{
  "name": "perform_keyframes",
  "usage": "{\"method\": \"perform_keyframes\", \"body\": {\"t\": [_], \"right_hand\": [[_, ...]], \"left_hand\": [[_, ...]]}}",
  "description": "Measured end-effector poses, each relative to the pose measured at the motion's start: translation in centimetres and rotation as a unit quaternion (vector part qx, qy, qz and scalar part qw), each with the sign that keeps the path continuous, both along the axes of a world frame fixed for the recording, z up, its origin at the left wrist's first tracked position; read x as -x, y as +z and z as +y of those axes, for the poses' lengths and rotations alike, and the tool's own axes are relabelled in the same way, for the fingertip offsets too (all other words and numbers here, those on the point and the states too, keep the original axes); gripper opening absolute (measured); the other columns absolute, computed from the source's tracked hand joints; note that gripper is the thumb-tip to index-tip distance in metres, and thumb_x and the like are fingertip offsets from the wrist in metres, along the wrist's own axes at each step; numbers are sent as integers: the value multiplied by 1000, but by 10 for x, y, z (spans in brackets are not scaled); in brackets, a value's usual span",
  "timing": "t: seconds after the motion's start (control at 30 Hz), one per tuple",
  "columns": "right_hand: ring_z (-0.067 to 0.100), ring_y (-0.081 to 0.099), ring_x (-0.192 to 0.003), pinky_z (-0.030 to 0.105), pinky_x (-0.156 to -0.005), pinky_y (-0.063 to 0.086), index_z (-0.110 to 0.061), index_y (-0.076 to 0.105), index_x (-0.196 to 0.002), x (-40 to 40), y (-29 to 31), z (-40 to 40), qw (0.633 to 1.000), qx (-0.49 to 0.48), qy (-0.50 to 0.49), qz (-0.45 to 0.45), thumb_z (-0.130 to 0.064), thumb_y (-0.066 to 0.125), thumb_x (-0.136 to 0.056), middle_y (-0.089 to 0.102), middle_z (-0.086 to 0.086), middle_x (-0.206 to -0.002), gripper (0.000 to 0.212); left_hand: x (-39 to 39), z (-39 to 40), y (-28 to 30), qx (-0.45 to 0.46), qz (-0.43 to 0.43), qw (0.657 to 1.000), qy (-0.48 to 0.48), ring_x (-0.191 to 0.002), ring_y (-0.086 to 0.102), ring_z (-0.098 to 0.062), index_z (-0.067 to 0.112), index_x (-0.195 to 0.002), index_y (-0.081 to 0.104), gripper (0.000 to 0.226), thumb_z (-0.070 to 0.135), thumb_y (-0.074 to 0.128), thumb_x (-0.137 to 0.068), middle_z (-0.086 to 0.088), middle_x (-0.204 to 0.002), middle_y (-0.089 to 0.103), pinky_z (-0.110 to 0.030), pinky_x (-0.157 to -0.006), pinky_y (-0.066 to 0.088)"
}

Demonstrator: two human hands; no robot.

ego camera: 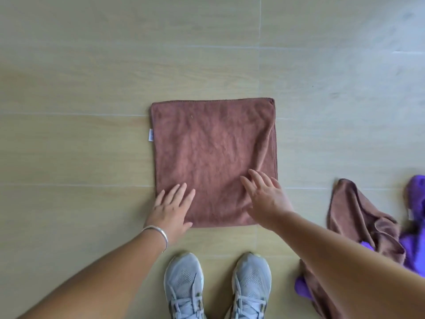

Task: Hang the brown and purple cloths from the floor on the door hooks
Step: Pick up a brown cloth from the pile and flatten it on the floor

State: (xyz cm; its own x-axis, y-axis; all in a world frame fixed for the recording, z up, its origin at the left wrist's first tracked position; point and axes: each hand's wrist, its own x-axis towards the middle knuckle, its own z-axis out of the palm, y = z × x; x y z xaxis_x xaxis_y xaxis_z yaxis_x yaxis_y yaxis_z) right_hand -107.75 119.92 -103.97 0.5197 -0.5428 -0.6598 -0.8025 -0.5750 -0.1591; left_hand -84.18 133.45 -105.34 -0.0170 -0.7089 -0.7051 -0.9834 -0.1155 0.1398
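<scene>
Head view, looking straight down. A square brown microfibre cloth lies spread flat on the pale wood-look plank floor, a small white tag on its left edge. The left hand (silver bangle at the wrist) rests flat on the near left corner, fingers straight. The right hand presses the near right corner, fingers spread, gripping nothing. Two grey mesh trainers stand just below the cloth. To the right, well apart, a crumpled brown cloth lies tangled with a rumpled purple cloth.
</scene>
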Motion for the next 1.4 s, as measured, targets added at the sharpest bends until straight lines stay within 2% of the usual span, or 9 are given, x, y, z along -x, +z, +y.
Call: {"method": "perform_keyframes", "body": {"t": [0.23,0.37,0.47,0.53,0.67,0.83,1.0,1.23,1.4], "right_hand": [[28,-9,-147,53,-116,9,-14,-18,-150,30,-28,43,990,19,98,101,-64,63,-76,-20,9,-159,121],[32,-10,-147,53,-115,9,-12,-32,-140,44,-42,49,989,40,107,97,-61,56,-82,-26,12,-157,117],[32,-2,-148,50,-115,14,-14,-22,-145,49,-43,48,989,59,121,56,-36,39,-97,-23,10,-155,81],[30,1,-148,46,-115,16,-16,-12,-151,51,-41,44,989,63,121,51,-22,27,-96,-16,8,-159,68],[23,6,-148,37,-117,16,-17,6,-154,49,-17,32,993,54,93,53,-20,21,-95,3,4,-162,61],[17,21,-144,30,-114,19,-16,24,-151,35,52,13,995,64,74,24,-17,27,-96,32,-1,-154,54],[15,42,-127,27,-103,31,-19,48,-125,6,146,-38,993,104,62,0,-10,35,-88,61,-5,-121,40],[17,36,-135,29,-107,29,-19,50,-114,-27,298,-109,989,137,53,20,-19,48,-91,62,-4,-121,23],[17,26,-141,33,-112,24,-17,44,-126,-45,423,-146,984,169,46,21,-31,59,-86,54,-2,-132,45]], "left_hand": [[3,45,-22,-16,-44,999,-27,-147,-14,-22,25,-144,-28,112,59,59,-82,-1,-154,-32,-51,-117,1],[-8,48,-27,72,-40,995,-62,-143,27,-27,22,-151,22,84,33,68,-82,-7,-159,16,-53,-111,30],[-13,48,-28,162,-11,984,-69,-131,47,-28,17,-140,49,63,8,32,-80,-9,-148,43,-52,-100,44],[-18,45,-26,138,-13,988,-73,-135,43,-25,16,-142,47,68,6,27,-78,-7,-151,39,-48,-105,40],[-31,34,-9,21,-43,997,-65,-148,8,-14,17,-154,7,68,6,29,-91,0,-162,6,-33,-119,3],[-45,-1,59,20,-82,994,-63,-138,35,-12,18,-152,19,63,7,32,-91,2,-154,33,-27,-114,19],[-65,-58,154,-8,-146,989,-17,-106,62,-24,23,-135,37,55,1,38,-85,3,-120,62,-32,-78,46],[-98,-129,304,24,-189,982,16,-101,64,-24,20,-137,29,60,2,41,-81,1,-114,64,-30,-71,43],[-122,-167,424,65,-210,975,18,-106,63,-23,20,-134,32,55,4,38,-82,0,-117,63,-29,-72,41]]}}
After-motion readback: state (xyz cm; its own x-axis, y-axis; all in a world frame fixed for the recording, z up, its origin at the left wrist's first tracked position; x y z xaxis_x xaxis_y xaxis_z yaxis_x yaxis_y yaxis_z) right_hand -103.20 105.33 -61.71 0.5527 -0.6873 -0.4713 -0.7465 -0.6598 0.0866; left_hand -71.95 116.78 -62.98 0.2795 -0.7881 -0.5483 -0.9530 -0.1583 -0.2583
